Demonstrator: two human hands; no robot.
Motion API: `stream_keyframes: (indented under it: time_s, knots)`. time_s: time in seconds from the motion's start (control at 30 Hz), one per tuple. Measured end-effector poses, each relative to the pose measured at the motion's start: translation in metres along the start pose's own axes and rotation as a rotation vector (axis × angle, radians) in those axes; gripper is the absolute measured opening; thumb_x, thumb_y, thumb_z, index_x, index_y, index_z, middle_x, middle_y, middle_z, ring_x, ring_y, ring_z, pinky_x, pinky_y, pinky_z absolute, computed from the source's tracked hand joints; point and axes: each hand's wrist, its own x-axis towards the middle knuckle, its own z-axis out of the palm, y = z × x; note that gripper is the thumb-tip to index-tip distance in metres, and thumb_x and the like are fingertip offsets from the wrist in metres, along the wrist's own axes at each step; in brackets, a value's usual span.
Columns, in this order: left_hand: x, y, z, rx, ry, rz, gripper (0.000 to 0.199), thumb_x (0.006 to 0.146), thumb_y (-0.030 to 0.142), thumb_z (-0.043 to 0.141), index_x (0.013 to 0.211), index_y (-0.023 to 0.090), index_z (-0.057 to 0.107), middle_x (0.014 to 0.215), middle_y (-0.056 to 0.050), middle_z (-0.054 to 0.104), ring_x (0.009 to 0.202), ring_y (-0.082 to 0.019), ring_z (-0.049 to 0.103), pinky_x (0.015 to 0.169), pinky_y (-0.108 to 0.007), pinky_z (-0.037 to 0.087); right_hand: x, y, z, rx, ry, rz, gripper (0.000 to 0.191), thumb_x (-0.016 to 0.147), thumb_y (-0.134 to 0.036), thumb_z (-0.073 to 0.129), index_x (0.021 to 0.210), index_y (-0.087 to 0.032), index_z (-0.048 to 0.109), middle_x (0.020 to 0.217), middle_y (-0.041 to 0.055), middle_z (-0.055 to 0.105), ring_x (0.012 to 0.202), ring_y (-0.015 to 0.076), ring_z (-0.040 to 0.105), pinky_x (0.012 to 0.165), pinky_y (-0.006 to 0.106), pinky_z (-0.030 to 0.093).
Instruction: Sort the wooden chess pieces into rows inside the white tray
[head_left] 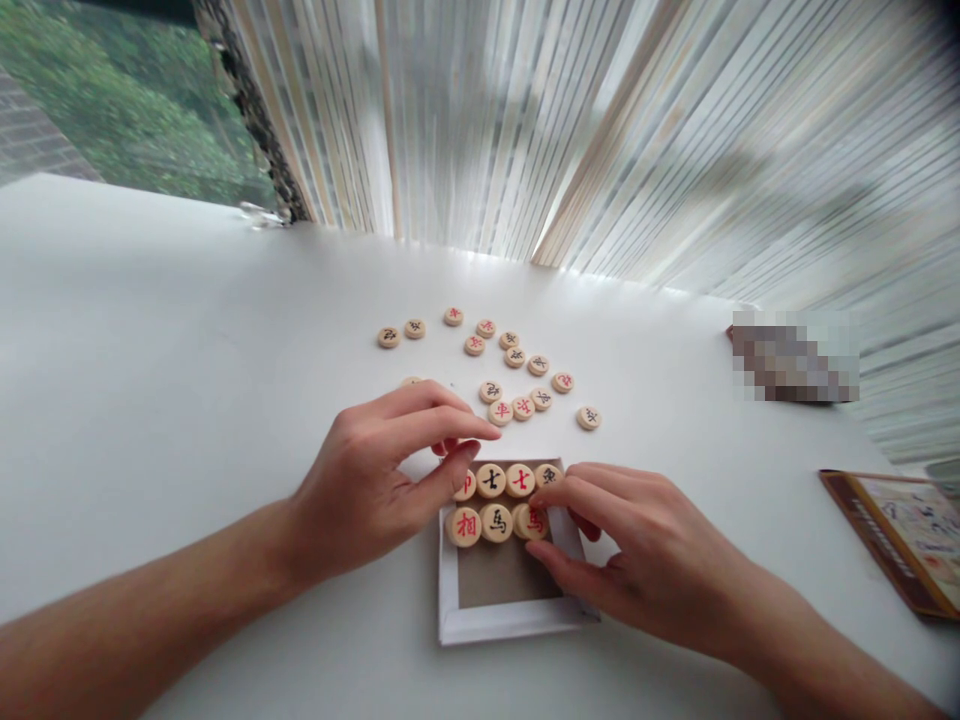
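A white open box [448, 590] with a brown floor lies on the table, holding xiangqi pieces in two rows. In the far row are a black-marked piece [491, 481] and a red-marked piece [520, 481]; the near row has a red-marked piece [465, 527] and a black-marked piece [496, 523]. My right hand [630, 540] reaches over the box's right side, thumb and fingertips round a red horse piece [534, 521] at the end of the near row. My left hand [390, 460] hovers at the far left corner, fingers stretched and thumb apart, partly covering one piece.
Beyond the box, loose pieces lie scattered, among them a red-marked piece [500, 412] and a black-marked piece [589, 418]. A brown printed box lid [892, 550] lies at right. Striped curtains [465, 120] and a window stand along the table's far edge.
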Motion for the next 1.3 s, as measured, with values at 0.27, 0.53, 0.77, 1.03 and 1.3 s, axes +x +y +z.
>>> stream_keyframes:
  time_s: [0.27,0.53,0.77,1.03,1.3]
  knots:
    - [0.001,0.001,0.000,0.006,-0.002,-0.003,0.023,0.092,0.001,0.070,0.103,0.019,0.079,0.097,-0.004,0.079,0.089,-0.014,0.075,0.082,-0.024,0.061,0.001,0.000,0.000,0.016,0.020,-0.017,0.004,0.101,-0.021,0.064,0.099,-0.018,0.066,0.075,0.0007,0.067,0.061,0.0151,0.057,0.061,0.027,0.043]
    - [0.002,0.001,0.000,0.004,-0.001,-0.001,0.022,0.091,0.001,0.070,0.102,0.018,0.079,0.096,-0.003,0.079,0.088,-0.014,0.075,0.081,-0.022,0.060,0.001,-0.001,0.001,0.011,0.021,-0.017,0.006,0.102,-0.022,0.064,0.098,-0.018,0.066,0.075,0.0006,0.067,0.062,0.0156,0.059,0.061,0.027,0.044]
    - [0.001,0.000,0.000,0.003,-0.003,0.001,0.022,0.092,0.001,0.070,0.103,0.018,0.078,0.097,-0.004,0.079,0.089,-0.014,0.075,0.082,-0.023,0.061,0.000,0.000,-0.001,-0.010,0.028,-0.021,0.007,0.102,-0.023,0.063,0.101,-0.018,0.067,0.075,0.0011,0.068,0.061,0.0154,0.059,0.060,0.027,0.045]
    - [0.000,-0.001,0.000,0.011,0.003,0.011,0.022,0.093,0.001,0.070,0.104,0.019,0.078,0.098,-0.004,0.079,0.089,-0.014,0.075,0.082,-0.023,0.060,0.004,0.002,-0.010,0.009,0.152,-0.028,0.007,0.097,-0.023,0.069,0.092,-0.019,0.070,0.064,-0.0030,0.062,0.051,0.0114,0.055,0.052,0.024,0.043]
    - [0.006,-0.009,-0.009,0.089,0.054,-0.002,0.018,0.093,0.004,0.070,0.102,0.017,0.079,0.095,-0.004,0.079,0.083,-0.013,0.075,0.077,-0.023,0.059,0.005,0.045,-0.018,0.100,0.480,0.333,0.031,0.096,-0.032,0.069,0.067,-0.020,0.066,0.052,-0.0024,0.053,0.046,0.0113,0.042,0.045,0.026,0.032]
